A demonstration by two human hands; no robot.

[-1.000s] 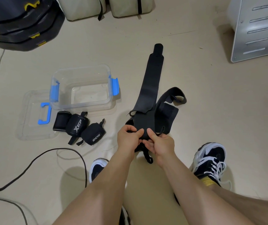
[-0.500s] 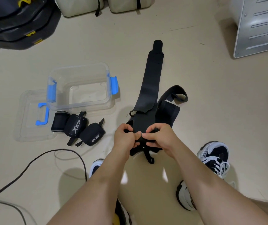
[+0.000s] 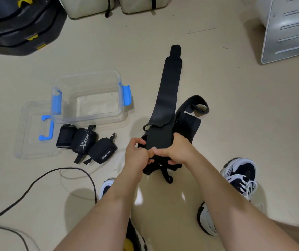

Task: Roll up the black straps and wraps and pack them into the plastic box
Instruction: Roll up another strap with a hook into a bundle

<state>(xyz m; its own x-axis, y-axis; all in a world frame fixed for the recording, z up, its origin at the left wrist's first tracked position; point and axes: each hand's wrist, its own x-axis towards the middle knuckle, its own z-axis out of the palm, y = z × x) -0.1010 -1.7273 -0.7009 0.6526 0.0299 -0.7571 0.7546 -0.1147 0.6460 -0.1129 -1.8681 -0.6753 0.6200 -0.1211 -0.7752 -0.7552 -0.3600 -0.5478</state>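
Note:
A long black wrap (image 3: 168, 91) lies stretched away from me on the floor. My left hand (image 3: 136, 153) and my right hand (image 3: 175, 151) both grip its near end, which is curled over into the start of a roll. A second black wrap (image 3: 190, 120) with a looped strap lies under it to the right. Three rolled black wraps (image 3: 87, 144) sit in a row on the floor to the left. The clear plastic box (image 3: 89, 98) with blue latches stands open behind them, with nothing inside.
The box's clear lid (image 3: 34, 131) with a blue handle lies left of the box. A black cable (image 3: 36, 183) curves over the floor at lower left. My shoes (image 3: 239, 174) are at the bottom. Black cases (image 3: 18, 24) are top left, a metal cabinet (image 3: 289, 28) top right.
My hands have turned the near end of the long wrap further over. The right hand has shifted up onto the roll, and my right foot has moved back.

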